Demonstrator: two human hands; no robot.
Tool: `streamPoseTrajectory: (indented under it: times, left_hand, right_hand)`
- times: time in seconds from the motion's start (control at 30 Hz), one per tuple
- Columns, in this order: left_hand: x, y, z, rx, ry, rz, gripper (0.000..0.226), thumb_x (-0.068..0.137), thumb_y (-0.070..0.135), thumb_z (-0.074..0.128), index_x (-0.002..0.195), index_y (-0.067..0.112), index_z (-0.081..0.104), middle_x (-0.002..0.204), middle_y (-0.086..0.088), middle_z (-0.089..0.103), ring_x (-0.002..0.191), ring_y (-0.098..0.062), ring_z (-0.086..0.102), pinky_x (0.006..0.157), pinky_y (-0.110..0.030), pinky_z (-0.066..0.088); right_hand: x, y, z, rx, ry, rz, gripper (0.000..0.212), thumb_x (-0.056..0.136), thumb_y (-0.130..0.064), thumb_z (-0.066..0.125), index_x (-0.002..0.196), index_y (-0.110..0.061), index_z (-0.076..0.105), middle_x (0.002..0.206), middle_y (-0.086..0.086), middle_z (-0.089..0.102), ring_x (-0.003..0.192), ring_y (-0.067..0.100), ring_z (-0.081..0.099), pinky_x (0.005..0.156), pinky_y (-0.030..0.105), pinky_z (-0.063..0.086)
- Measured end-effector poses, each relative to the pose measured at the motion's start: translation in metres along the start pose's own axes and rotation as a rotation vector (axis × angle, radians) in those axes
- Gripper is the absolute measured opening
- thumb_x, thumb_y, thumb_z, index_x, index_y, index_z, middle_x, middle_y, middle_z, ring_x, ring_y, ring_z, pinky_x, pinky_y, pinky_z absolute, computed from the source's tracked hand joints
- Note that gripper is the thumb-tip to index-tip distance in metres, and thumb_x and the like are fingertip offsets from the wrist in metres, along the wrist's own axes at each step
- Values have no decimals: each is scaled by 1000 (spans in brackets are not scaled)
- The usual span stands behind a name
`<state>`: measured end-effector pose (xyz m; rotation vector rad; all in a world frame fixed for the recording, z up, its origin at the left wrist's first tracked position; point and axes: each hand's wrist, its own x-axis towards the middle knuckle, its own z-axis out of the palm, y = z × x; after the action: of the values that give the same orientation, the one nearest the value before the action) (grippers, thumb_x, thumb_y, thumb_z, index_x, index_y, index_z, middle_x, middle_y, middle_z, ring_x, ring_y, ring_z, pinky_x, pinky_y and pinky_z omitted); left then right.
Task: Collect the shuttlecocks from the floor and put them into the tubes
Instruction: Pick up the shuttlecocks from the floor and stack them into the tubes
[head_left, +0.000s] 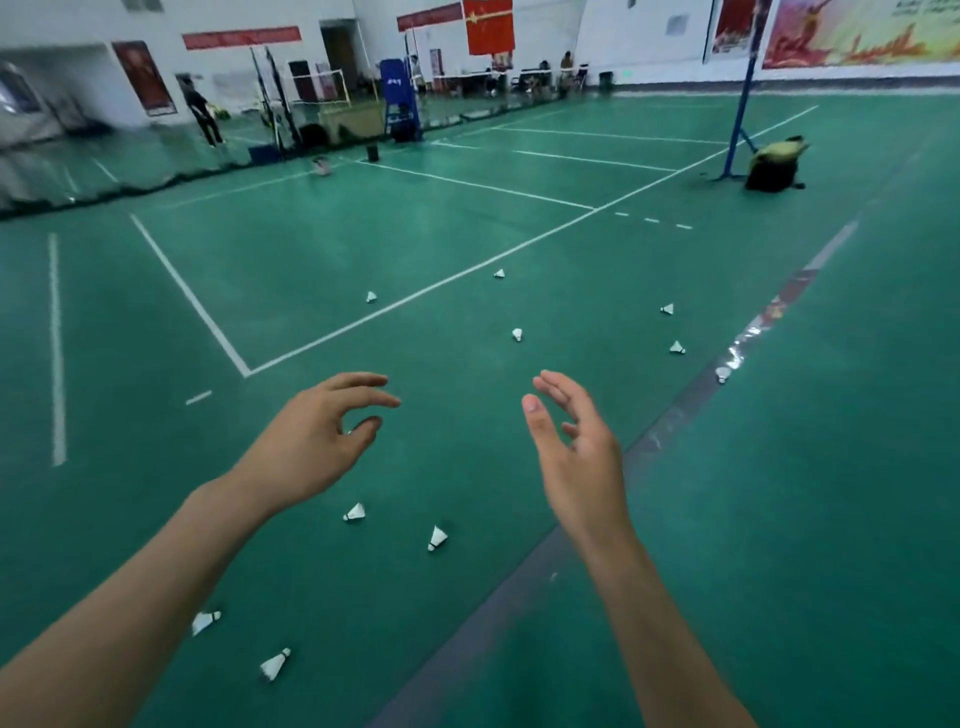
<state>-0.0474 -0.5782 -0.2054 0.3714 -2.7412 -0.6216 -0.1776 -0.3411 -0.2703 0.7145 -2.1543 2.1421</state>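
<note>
On court, mid-air, head view.

Left hand (311, 441): fingers loosely curled, thumb apart from them, nothing held. A small pale glint shows by the thumb tip; too small to tell what it is.

Right hand (576, 452): fingers nearly straight, relaxed, palm turned inward, nothing held.

Step in hand, as judged: collection barely begun. Both hands are raised over the floor (779, 519) and free; no shuttle is picked up. No tubes in view.

Shuttles, near group, all lying on the floor below and clear of the fingers:
- shuttle one (355, 513), just below the left wrist line, closest to the left hand.
- shuttle two (437, 538), between the two forearms.
- shuttle three (205, 621), beside the left forearm.
- shuttle four (275, 664), nearest the lower edge.

Shuttles, far group, well apart from both hands:
- one (371, 296) inside the white court line (415, 299).
- one (499, 273) just past that line.
- one (517, 334) ahead of the right fingertips.
- three to the right (667, 309), (677, 347), (722, 374), the last on the grey strip (675, 410).

Next move, as judged: bend down and lower a hand to shuttle one or two; each calls for a light pinch at the cork or skirt. Tubes must be found first or after.
</note>
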Motion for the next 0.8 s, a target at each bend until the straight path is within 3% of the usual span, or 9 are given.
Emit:
streamPoseTrajectory:
  times: [0.07, 0.2, 0.33, 0.43, 0.57, 0.67, 0.8]
  left_hand:
    - [37, -8, 3, -13, 1, -30, 28, 94, 17, 67, 112, 38, 74, 135, 23, 58, 103, -2, 64, 87, -32, 52]
    - [107, -37, 9, -38, -8, -63, 31, 94, 14, 68, 110, 40, 73, 132, 23, 59, 99, -2, 65, 81, -32, 53]
    - [193, -79, 11, -25, 10, -68, 32, 94, 13, 68, 109, 41, 73, 134, 24, 57, 99, -1, 64, 75, -19, 49]
    - [279, -105, 5, 75, 7, -12, 28, 95, 19, 68, 114, 38, 73, 136, 23, 55, 98, -2, 63, 76, -11, 42]
    - [412, -137, -13, 272, -119, 57, 24, 96, 30, 64, 117, 35, 72, 128, 14, 63, 100, -13, 64, 87, -25, 47]
    - [507, -154, -10, 342, -193, 60, 23, 97, 34, 61, 117, 37, 71, 118, 9, 66, 101, -13, 63, 87, -28, 48]
    - [620, -164, 23, 283, -210, 115, 23, 96, 32, 62, 117, 35, 71, 124, 11, 65, 104, -12, 61, 90, -23, 44]
  right_hand:
    - [48, 12, 12, 7, -34, 11, 57, 86, -69, 55, 132, -37, 60, 130, -27, 64, 124, -7, 55, 92, 15, 41]
    - [129, 44, 44, 40, -80, 21, 51, 87, -66, 59, 130, -39, 61, 126, -32, 64, 124, -8, 56, 104, 29, 44]
    - [225, 74, 102, -11, -139, 12, 56, 83, -67, 60, 129, -36, 63, 124, -29, 66, 121, -11, 56, 107, 34, 47]
    - [319, 78, 155, -61, -200, -90, 47, 87, -57, 64, 129, -36, 62, 125, -23, 67, 119, -10, 56, 105, 31, 47]
    - [441, 78, 201, -99, -184, -147, 42, 89, -52, 65, 128, -36, 63, 123, -22, 66, 118, -9, 56, 103, 24, 45]
    - [514, 97, 210, -131, -144, -152, 45, 86, -59, 61, 126, -39, 62, 120, -27, 65, 117, -13, 54, 99, 17, 41]
    - [603, 145, 196, -160, -63, -96, 47, 85, -61, 62, 125, -38, 64, 123, -25, 67, 120, -10, 55, 104, 27, 46]
